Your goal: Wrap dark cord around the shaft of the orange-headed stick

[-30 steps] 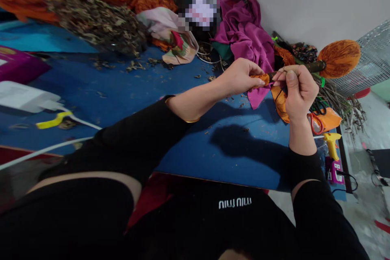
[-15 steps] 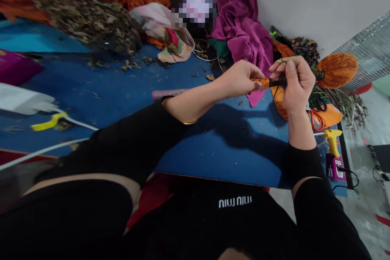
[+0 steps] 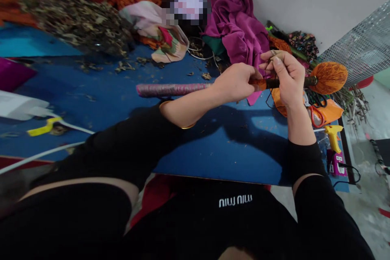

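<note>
A long stick runs sideways above the table. Pink-and-grey patterned wrapping (image 3: 173, 89) covers its left end, and a round orange cloth-covered head (image 3: 329, 78) forms its right end. Between them lie an orange band and a dark wrapped stretch (image 3: 272, 83). My left hand (image 3: 237, 83) is closed around the stick at the orange band. My right hand (image 3: 288, 73) is just in front of the dark stretch, thumb and fingers pinching a thin brownish strip (image 3: 273, 53). A dark thread loop hangs below the stick near this hand.
Magenta cloth (image 3: 237, 20) and a heap of dried plant matter (image 3: 73, 24) lie at the back of the blue table (image 3: 189, 154). Red-handled scissors (image 3: 316, 117), a yellow glue gun (image 3: 334, 136) and a purple power socket (image 3: 336, 164) are at the right. White cables cross the left side.
More of the stick's patterned left end and dark stretch now shows. My right hand's fingers have come up off the dark stretch with the strip. The whole view has shifted slightly.
</note>
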The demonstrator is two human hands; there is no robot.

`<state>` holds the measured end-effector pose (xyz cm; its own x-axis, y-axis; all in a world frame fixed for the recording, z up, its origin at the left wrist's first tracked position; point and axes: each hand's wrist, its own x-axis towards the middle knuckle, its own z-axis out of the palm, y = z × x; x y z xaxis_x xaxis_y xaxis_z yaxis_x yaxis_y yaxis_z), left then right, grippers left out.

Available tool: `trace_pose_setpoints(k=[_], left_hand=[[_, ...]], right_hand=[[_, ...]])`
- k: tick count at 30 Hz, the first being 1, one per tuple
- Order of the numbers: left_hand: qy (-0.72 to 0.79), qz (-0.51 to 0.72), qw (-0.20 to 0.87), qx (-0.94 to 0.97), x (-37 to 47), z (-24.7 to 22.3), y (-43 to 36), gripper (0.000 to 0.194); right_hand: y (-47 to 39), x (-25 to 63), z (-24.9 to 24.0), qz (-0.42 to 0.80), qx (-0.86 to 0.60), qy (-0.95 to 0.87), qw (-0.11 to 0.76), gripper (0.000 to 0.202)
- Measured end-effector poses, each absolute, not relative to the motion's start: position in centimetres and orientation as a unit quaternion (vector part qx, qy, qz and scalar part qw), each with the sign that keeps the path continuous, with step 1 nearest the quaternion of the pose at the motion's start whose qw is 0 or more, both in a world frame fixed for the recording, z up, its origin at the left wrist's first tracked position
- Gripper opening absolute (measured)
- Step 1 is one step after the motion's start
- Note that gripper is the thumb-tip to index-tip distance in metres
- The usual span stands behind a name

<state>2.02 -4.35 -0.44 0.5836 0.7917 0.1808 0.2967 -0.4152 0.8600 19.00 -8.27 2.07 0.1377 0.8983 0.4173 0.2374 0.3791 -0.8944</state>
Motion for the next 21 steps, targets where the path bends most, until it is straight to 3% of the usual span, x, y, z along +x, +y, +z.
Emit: trace_pose_setpoints(k=[3,7,17,21], left_hand=[[0.376,0.263,0.307,0.834,1.8,0.3,-5.1,0.033],[0.391,0.241,0.243,0.854,1.7,1.1,-5.9,0.044],[0.379,0.275,0.255,0.846,1.6,0.6,-5.4,0.030],[0.392,0.262,0.226,0.852,1.6,0.8,-5.8,0.037]], right_hand=[[-8.0,19.1,1.8,0.276,-0.485,-0.602,0.571,0.045],[-7.7,19.5,1.5,0.271,-0.493,-0.601,0.568,0.050],[-7.5,19.9,1.6,0.253,-0.492,-0.585,0.593,0.047],[-7.4,20.1,1.4,0.238,-0.496,-0.599,0.581,0.049]])
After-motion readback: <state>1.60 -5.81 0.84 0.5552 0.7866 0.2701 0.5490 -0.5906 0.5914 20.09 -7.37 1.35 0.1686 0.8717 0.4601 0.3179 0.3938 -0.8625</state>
